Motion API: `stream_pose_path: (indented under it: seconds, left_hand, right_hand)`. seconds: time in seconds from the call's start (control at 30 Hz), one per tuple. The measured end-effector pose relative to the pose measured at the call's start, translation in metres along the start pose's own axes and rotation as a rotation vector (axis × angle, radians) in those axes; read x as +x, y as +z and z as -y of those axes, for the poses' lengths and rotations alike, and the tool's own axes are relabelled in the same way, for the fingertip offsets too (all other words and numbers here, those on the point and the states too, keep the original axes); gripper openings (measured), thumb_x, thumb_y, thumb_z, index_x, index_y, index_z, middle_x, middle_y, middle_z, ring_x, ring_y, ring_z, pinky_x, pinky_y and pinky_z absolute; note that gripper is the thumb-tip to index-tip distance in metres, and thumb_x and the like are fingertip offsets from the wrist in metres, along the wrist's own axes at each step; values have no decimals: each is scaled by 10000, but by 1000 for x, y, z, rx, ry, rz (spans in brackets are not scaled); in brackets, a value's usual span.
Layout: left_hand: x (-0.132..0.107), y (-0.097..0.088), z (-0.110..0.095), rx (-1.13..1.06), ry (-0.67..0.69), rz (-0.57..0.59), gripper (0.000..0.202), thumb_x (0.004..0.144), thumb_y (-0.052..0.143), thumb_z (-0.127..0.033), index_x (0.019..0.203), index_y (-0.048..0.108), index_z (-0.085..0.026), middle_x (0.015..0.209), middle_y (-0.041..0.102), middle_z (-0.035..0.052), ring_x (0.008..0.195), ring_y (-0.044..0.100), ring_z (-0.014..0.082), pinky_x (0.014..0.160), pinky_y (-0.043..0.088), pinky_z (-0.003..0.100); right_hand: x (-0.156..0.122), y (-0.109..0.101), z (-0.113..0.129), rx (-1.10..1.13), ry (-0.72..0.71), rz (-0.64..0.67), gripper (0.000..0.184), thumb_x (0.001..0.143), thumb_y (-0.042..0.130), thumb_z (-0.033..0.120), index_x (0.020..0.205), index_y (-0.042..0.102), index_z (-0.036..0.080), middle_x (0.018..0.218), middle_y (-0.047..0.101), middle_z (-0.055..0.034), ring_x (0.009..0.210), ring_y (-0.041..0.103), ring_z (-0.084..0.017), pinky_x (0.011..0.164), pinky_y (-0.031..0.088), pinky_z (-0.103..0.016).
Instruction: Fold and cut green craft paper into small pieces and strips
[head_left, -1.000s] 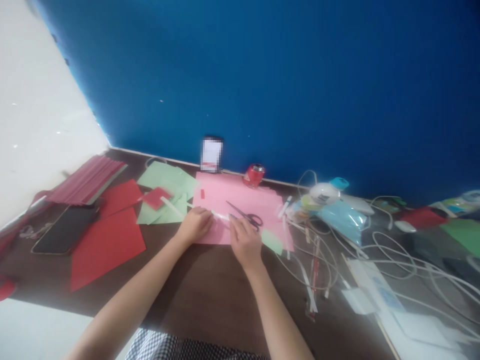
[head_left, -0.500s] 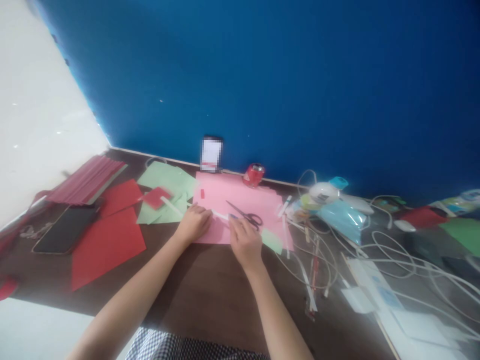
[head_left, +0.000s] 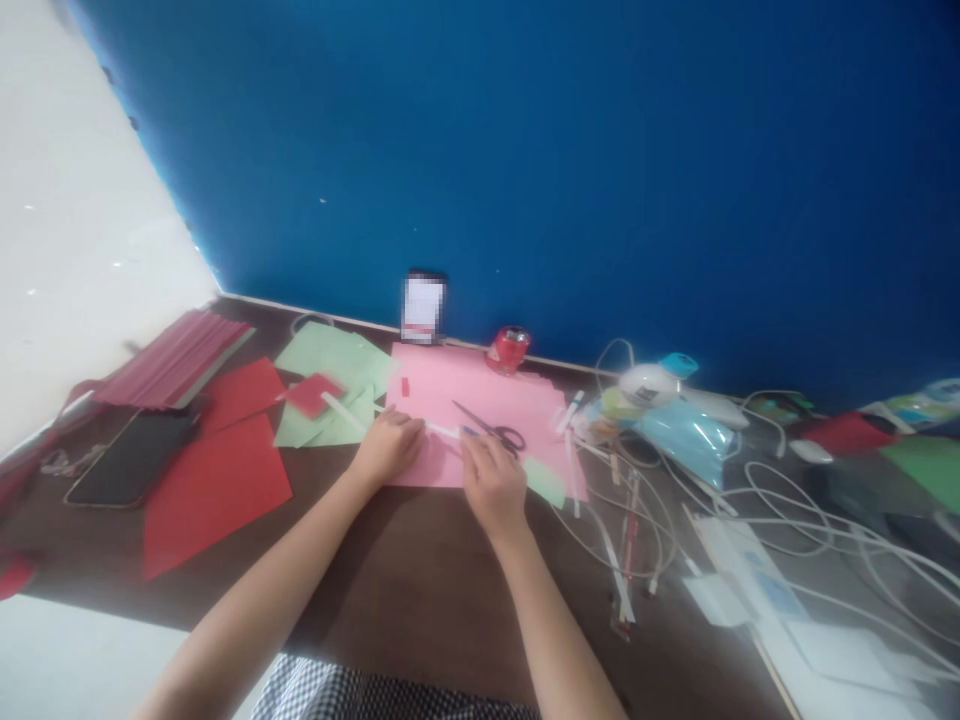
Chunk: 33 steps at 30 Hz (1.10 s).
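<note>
A narrow white strip (head_left: 442, 430), probably paper, stretches between my hands above a pink sheet (head_left: 439, 385). My left hand (head_left: 388, 448) is closed over the strip's left part, fingers curled downward. My right hand (head_left: 491, 475) is closed at its right end, fingertips pinched together. A small dark blue bit shows at those fingertips, too blurred to name. Just beyond my right hand lie dark-handled scissors (head_left: 508, 438) on the pink sheet, blades pointing up and left. A pale green paper piece (head_left: 544, 482) sits right of that hand.
Red sheets (head_left: 225, 490), green sheets (head_left: 326, 350) and a dark phone (head_left: 131, 460) lie left. A lit phone (head_left: 424, 308) leans on the blue wall beside a red jar (head_left: 508, 350). White cables (head_left: 750, 490) and a blue packet (head_left: 686, 440) crowd the right.
My right hand has shifted very slightly to the right along the strip. My left hand and the things on the table look the same.
</note>
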<state>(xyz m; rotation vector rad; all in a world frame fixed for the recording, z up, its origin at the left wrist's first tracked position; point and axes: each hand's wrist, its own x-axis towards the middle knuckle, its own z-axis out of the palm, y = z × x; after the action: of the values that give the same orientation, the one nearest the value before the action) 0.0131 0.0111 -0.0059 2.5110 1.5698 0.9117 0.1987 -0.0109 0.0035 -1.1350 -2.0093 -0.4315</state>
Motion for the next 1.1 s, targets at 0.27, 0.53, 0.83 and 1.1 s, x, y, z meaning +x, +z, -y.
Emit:
stream_pose_path:
  seconds: [0.27, 0.53, 0.83, 1.1]
  left_hand:
    - [0, 1, 1, 3, 5, -16, 180, 793, 434, -174, 740, 606, -165, 626, 570, 39, 666, 542, 173, 897, 367, 398]
    - [1, 0, -1, 66, 31, -14, 219, 810, 420, -194, 710, 612, -161, 618, 575, 43, 661, 547, 165, 899, 378, 376]
    - [1, 0, -5, 14, 38, -16, 244, 824, 398, -197, 745, 622, -145, 619, 571, 58, 658, 523, 175, 836, 398, 374]
    - [-1, 0, -5, 26, -22, 50, 254, 832, 387, -219, 696, 591, -152, 646, 545, 67, 696, 507, 181, 643, 397, 280]
  right_hand:
    - [-1, 0, -1, -5, 15, -15, 238, 829, 470, 162, 1009, 625, 181, 803, 632, -56, 734, 586, -118, 698, 429, -211]
    - [1, -2, -2, 0, 24, -49, 210, 814, 502, 162, 977, 634, 177, 799, 643, -54, 739, 593, -123, 705, 435, -209]
    - [4, -5, -6, 35, 52, -74, 204, 809, 507, 150, 974, 626, 163, 785, 646, -58, 750, 596, -131, 701, 444, -215]
    - [10, -13, -6, 50, 58, -92, 175, 807, 506, 130, 938, 620, 154, 744, 633, -52, 716, 584, -128, 669, 446, -213]
